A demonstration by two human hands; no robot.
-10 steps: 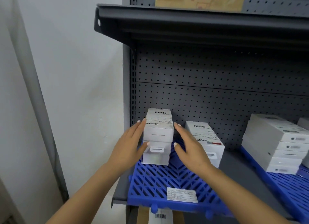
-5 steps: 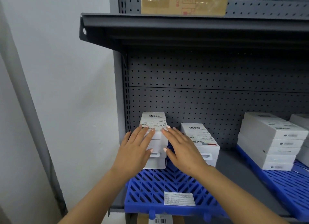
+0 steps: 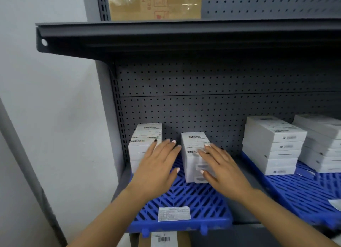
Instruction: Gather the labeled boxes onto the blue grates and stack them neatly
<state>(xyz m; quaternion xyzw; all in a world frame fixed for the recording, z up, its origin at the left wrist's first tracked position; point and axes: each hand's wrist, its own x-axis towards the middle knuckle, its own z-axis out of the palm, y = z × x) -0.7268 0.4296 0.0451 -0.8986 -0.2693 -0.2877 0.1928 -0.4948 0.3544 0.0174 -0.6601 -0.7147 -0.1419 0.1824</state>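
Head cam: my right hand [image 3: 221, 165] lies flat, fingers straight, on the second box stack [image 3: 196, 157], which sits on the blue grate [image 3: 184, 197] running front-to-back. My left hand [image 3: 156, 165], also flat, touches the corner stack [image 3: 144, 145]. Half a second ago both hands were on that corner stack.

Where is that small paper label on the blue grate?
In the head view, the paper label lies flat near the left blue grate's front edge, between the person's forearms.

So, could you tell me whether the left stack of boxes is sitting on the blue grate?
Yes: the left stack sits at the blue grate's back-left corner, though the left hand hides its base.
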